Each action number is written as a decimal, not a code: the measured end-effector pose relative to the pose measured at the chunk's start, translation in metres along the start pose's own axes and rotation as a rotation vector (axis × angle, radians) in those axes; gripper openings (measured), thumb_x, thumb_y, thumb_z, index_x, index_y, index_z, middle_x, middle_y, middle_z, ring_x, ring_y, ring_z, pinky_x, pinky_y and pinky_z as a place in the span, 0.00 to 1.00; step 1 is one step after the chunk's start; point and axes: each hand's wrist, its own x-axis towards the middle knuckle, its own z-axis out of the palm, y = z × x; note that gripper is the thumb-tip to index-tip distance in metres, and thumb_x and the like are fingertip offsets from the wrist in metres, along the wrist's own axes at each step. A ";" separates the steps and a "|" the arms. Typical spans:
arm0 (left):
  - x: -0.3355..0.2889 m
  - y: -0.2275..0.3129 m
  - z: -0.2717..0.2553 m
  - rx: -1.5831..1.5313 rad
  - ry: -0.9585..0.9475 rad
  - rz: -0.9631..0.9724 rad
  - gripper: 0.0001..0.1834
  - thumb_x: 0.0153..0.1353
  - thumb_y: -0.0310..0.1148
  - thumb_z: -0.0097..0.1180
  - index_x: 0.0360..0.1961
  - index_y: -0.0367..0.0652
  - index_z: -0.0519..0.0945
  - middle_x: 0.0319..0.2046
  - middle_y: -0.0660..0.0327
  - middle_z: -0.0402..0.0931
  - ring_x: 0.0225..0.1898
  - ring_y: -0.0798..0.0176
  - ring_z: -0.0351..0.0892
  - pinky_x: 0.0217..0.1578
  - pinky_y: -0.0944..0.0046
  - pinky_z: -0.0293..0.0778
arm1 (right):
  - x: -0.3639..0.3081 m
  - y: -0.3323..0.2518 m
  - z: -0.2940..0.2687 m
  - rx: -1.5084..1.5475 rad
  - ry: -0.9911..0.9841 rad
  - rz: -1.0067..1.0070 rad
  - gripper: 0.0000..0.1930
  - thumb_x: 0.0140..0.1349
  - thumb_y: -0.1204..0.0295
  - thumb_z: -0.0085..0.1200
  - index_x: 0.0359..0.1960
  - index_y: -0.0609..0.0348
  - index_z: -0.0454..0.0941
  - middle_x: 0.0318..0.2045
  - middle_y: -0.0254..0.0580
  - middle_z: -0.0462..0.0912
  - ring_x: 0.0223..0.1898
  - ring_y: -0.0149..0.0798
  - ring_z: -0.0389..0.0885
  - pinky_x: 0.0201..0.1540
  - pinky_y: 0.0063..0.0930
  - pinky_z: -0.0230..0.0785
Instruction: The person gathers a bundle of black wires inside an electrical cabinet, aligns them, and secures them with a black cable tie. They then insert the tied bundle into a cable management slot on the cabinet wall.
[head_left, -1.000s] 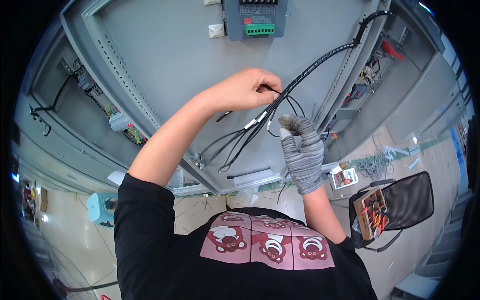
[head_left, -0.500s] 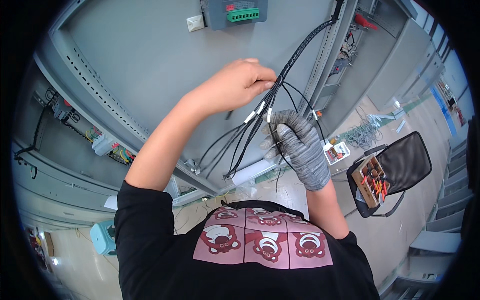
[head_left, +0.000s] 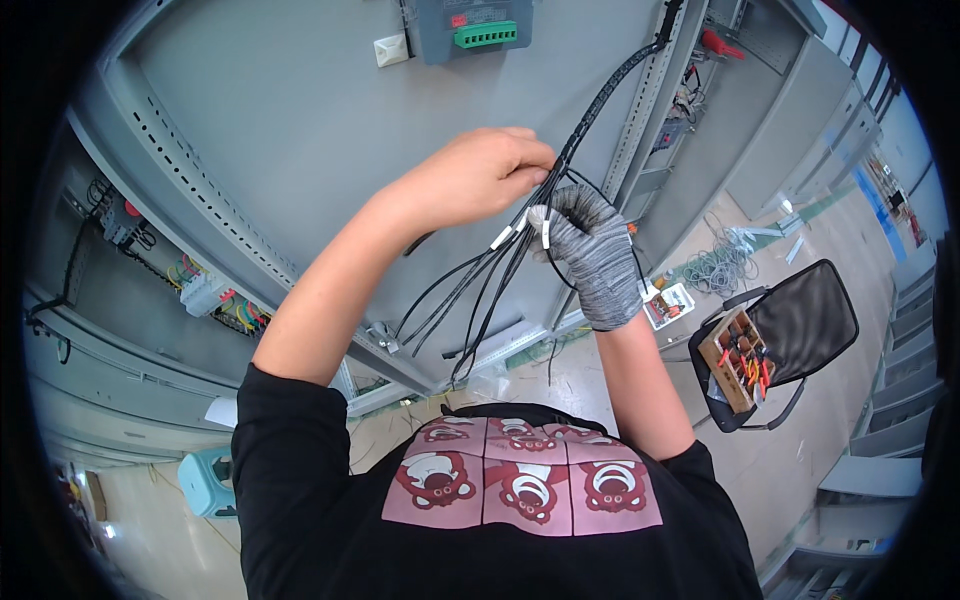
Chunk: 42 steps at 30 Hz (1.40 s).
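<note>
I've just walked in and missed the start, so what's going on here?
Someone in a black short-sleeved shirt is handling wiring. The bare left hand pinches the thin black wires near where they fan out from a thick, wrapped black cable. The grey-knit-gloved right hand is beside them, fingertips by a white sleeve on one wire; whether it grips is unclear. The loose ends hang before a flat grey metal panel.

Grey metal cabinets (head_left: 300, 100) holding wired electrical parts (head_left: 205, 292) are marking this as a workshop, with grey cable (head_left: 720, 266) lying on the floor (head_left: 735, 480) near boxed tools (head_left: 750, 368).
</note>
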 end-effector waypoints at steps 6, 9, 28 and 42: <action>-0.007 0.004 0.014 0.077 0.042 -0.098 0.07 0.63 0.29 0.51 0.38 0.36 0.77 0.30 0.54 0.71 0.34 0.50 0.72 0.36 0.56 0.69 | 0.002 0.010 -0.003 -0.187 0.088 -0.121 0.06 0.59 0.73 0.61 0.30 0.63 0.80 0.22 0.31 0.79 0.24 0.23 0.72 0.30 0.20 0.70; -0.011 -0.003 0.026 0.043 0.116 -0.092 0.08 0.63 0.29 0.51 0.39 0.37 0.78 0.31 0.54 0.72 0.35 0.50 0.73 0.36 0.57 0.70 | 0.002 0.012 -0.012 -0.167 0.020 -0.034 0.06 0.62 0.72 0.58 0.35 0.62 0.80 0.26 0.32 0.80 0.27 0.23 0.75 0.32 0.19 0.72; -0.068 -0.001 0.061 -0.919 0.199 -0.573 0.09 0.67 0.31 0.55 0.42 0.35 0.78 0.33 0.67 0.77 0.32 0.77 0.71 0.35 0.73 0.72 | 0.002 0.012 -0.018 0.050 -0.076 0.210 0.08 0.61 0.68 0.59 0.35 0.59 0.78 0.26 0.31 0.78 0.27 0.24 0.75 0.29 0.18 0.67; -0.064 0.012 0.061 -0.382 0.372 -0.518 0.07 0.54 0.25 0.63 0.30 0.34 0.78 0.25 0.64 0.72 0.25 0.72 0.70 0.28 0.70 0.68 | 0.005 0.024 -0.014 -0.057 -0.129 0.115 0.09 0.60 0.68 0.61 0.40 0.58 0.82 0.26 0.30 0.81 0.26 0.23 0.73 0.29 0.18 0.65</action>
